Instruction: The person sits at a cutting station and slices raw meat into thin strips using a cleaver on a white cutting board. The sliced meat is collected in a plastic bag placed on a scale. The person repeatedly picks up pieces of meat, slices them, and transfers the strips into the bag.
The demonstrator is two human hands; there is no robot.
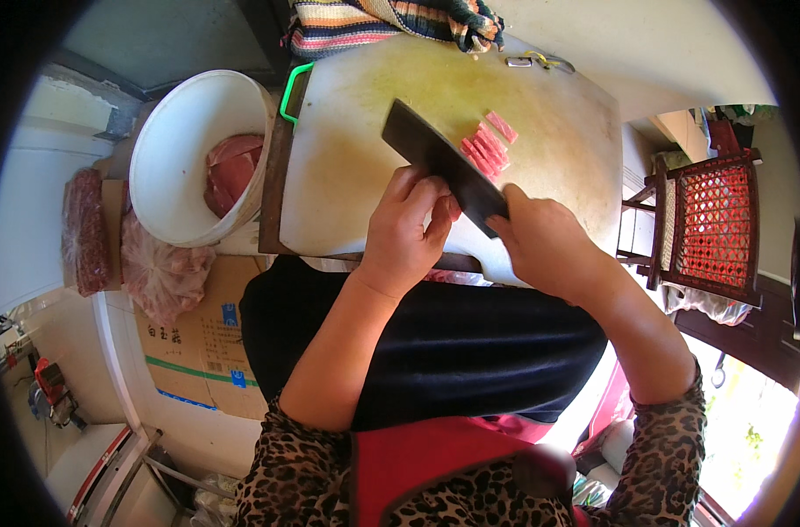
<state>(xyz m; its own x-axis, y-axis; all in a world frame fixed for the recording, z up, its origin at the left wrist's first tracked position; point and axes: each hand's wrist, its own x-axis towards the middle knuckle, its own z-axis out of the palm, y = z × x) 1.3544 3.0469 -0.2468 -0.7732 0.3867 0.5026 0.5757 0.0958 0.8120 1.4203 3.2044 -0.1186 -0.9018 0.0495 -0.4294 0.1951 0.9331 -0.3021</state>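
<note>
My right hand (545, 240) is closed round the handle end of a dark-bladed cleaver (433, 155), which slants up and left over a worn white cutting board (347, 165). Against the blade's lower left side, my left hand (413, 217) has its fingers bent, with a small piece of raw meat (454, 208) at the fingertips; the blade hides part of it. Beyond the blade lie several strips of raw pink meat (484, 151) close together, with one strip (502, 126) apart at their upper right.
Left of the board, a white bucket (176, 151) holds raw meat (234, 171). Bagged meat (166, 270) is below it. A striped cloth (347, 29) lies along the board's far edge, near a green handle (288, 95). A wooden chair (663, 224) stands at right.
</note>
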